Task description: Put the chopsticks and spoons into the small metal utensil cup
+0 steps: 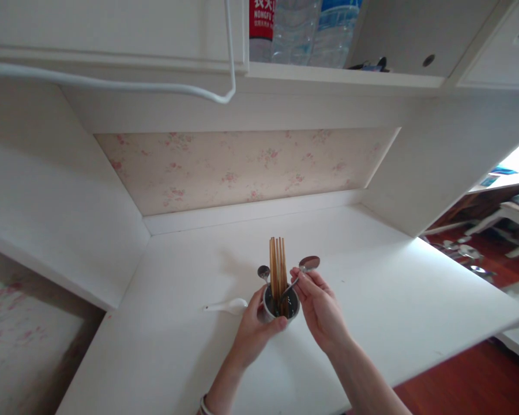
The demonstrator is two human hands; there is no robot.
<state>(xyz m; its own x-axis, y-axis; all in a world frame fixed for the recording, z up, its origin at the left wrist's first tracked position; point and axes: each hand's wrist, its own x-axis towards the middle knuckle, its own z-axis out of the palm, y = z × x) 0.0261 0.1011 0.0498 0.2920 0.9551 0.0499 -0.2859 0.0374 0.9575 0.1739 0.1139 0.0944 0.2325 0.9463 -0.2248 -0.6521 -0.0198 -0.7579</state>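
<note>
A round metal cup [267, 308] stands on the white desk, with my left hand [256, 331] wrapped round its left and near sides. Several wooden chopsticks [278, 265] stand upright in it. A small metal spoon [263, 271] leans out of the cup on the left, bowl up. My right hand [318, 302] pinches the handle of a larger metal spoon [309, 263] just below its bowl. The handle's lower end reaches into the cup beside the chopsticks. To the left of my left hand, a white soup spoon [231, 306] lies on the desk.
The white desk [372, 311] has a side panel at left and right and a floral back wall [242, 170]. Above hangs a shelf with plastic water bottles [296, 31]. A white cable [155, 87] droops at upper left. Beyond the desk's right edge shows a red floor [462, 374].
</note>
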